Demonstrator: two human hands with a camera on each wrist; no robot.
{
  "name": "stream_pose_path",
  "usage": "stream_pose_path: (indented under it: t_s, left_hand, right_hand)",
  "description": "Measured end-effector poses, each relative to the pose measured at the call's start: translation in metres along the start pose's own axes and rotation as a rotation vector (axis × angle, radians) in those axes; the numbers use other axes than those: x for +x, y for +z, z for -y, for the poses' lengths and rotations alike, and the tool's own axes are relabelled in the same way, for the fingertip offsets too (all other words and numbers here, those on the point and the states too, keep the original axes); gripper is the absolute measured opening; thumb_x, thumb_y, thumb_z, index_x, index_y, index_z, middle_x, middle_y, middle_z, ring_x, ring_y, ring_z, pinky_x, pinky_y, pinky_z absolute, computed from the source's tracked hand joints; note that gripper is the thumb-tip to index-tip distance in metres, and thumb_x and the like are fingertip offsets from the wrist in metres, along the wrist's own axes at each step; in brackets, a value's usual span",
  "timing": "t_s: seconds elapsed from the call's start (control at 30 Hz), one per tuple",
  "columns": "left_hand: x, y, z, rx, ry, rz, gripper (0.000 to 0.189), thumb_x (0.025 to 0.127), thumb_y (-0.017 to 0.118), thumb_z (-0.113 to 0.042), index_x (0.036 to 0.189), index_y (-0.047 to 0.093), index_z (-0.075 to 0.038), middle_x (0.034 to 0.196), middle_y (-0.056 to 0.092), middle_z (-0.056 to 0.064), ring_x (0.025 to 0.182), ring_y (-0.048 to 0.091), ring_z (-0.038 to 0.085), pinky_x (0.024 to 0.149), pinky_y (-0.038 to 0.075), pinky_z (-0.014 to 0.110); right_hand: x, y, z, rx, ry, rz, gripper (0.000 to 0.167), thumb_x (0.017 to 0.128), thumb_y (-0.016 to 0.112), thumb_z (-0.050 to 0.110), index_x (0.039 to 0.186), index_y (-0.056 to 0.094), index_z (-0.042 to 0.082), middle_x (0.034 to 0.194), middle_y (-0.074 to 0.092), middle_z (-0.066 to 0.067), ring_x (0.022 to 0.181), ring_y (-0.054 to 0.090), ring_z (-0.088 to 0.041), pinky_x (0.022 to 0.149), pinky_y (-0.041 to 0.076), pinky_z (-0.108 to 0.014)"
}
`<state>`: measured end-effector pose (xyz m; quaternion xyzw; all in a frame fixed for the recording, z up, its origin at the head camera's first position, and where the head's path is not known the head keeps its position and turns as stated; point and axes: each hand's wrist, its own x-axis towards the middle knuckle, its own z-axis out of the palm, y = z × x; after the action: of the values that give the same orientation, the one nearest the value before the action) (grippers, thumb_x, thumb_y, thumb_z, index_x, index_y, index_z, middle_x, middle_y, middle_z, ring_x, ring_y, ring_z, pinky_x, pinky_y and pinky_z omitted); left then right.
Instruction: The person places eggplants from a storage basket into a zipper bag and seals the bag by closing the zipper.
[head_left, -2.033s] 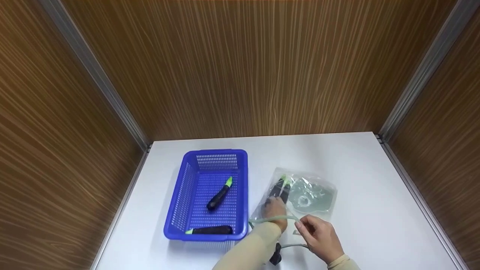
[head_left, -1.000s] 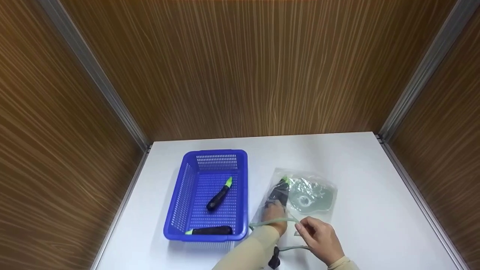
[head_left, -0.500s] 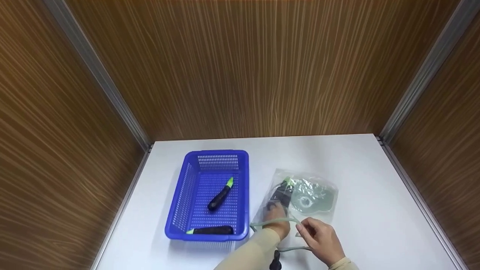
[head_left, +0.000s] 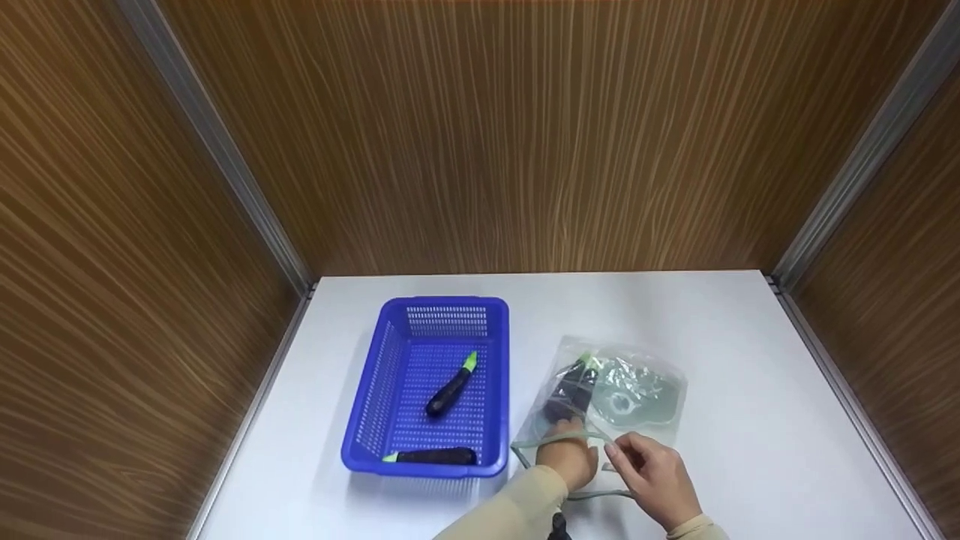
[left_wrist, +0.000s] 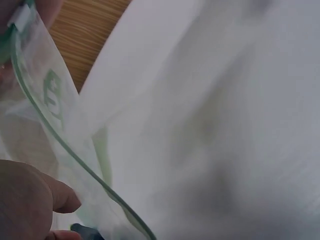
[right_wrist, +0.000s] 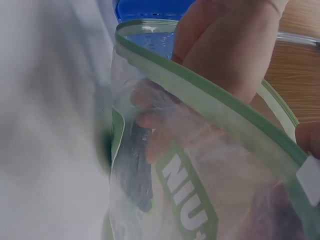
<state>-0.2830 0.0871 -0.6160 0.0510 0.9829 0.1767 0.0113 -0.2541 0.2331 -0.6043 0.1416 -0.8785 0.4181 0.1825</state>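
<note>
The person's left hand (head_left: 568,454) is in a clear bag (head_left: 611,390), pushed through its mouth to the wrist, the fingers loosely stretched and gripping nothing that I can see. Just past the fingertips, eggplants (head_left: 571,394) lie bunched inside, green ends pointing away from the person; the crinkled film hides whether the fingers touch them.

The right hand (head_left: 656,476) pinches the bag's green rim (right_wrist: 205,84) between thumb and fingers, beside a white slider (right_wrist: 309,180), and the mouth gapes around the other wrist. A pale green print (head_left: 652,397) covers much of the bag's right half.

Near the bag, on its left, a blue basket (head_left: 501,375) stands on the white table (head_left: 720,337) with two more eggplants in it: one (head_left: 450,391) slants across the floor, the other (head_left: 442,456) lies crosswise along the near wall. Wood-grain panels (head_left: 480,150) rise behind and at both sides.
</note>
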Motion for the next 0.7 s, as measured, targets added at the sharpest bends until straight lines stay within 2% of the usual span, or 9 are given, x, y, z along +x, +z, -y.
stream_pose_path:
  t_s: [0.13, 0.23, 0.37, 0.47, 0.7]
  left_hand:
    - [-0.010, -0.009, -0.001, 0.034, 0.091, -0.047, 0.035, 0.085, 0.068, -0.034, 0.106, 0.061, -0.007, 0.090, 0.059, 0.004, 0.087, 0.062, 0.018, 0.079, 0.050, 0.028]
    - [-0.015, -0.015, -0.002, 0.005, 0.120, -0.059, 0.026, 0.083, 0.069, -0.034, 0.092, 0.064, -0.010, 0.082, 0.062, 0.003, 0.082, 0.064, 0.018, 0.074, 0.050, 0.028]
    - [-0.020, -0.024, -0.004, -0.053, 0.161, -0.060, 0.021, 0.079, 0.072, -0.033, 0.071, 0.063, -0.015, 0.068, 0.063, -0.001, 0.068, 0.064, 0.016, 0.062, 0.049, 0.029]
    - [-0.024, -0.031, -0.006, -0.072, 0.187, -0.058, 0.019, 0.078, 0.072, -0.033, 0.074, 0.066, -0.017, 0.070, 0.065, -0.004, 0.067, 0.063, 0.013, 0.058, 0.048, 0.028]
    - [-0.035, -0.050, -0.008, -0.076, 0.247, -0.098, 0.021, 0.081, 0.069, -0.035, 0.090, 0.071, -0.017, 0.083, 0.068, -0.006, 0.075, 0.064, 0.010, 0.062, 0.050, 0.025]
  right_hand:
    - [0.001, -0.002, 0.001, -0.016, 0.008, -0.001, 0.021, 0.085, 0.074, 0.015, 0.073, 0.061, 0.027, 0.060, 0.047, 0.022, 0.050, 0.042, 0.000, 0.047, 0.038, -0.020]
    - [0.001, -0.003, 0.001, -0.027, 0.026, 0.000, 0.021, 0.085, 0.074, 0.015, 0.073, 0.061, 0.027, 0.059, 0.047, 0.021, 0.049, 0.042, -0.001, 0.046, 0.038, -0.021]
    - [0.001, -0.004, 0.001, -0.036, 0.060, 0.011, 0.021, 0.086, 0.073, 0.016, 0.073, 0.061, 0.027, 0.058, 0.048, 0.021, 0.049, 0.043, -0.002, 0.047, 0.039, -0.021]
    - [0.002, -0.004, 0.001, -0.044, 0.080, 0.020, 0.020, 0.087, 0.072, 0.019, 0.073, 0.061, 0.028, 0.058, 0.049, 0.021, 0.049, 0.043, -0.002, 0.047, 0.039, -0.022]
    - [0.004, -0.004, 0.002, -0.049, 0.083, -0.002, 0.020, 0.086, 0.073, 0.019, 0.072, 0.060, 0.026, 0.056, 0.048, 0.020, 0.048, 0.043, -0.002, 0.047, 0.038, -0.021]
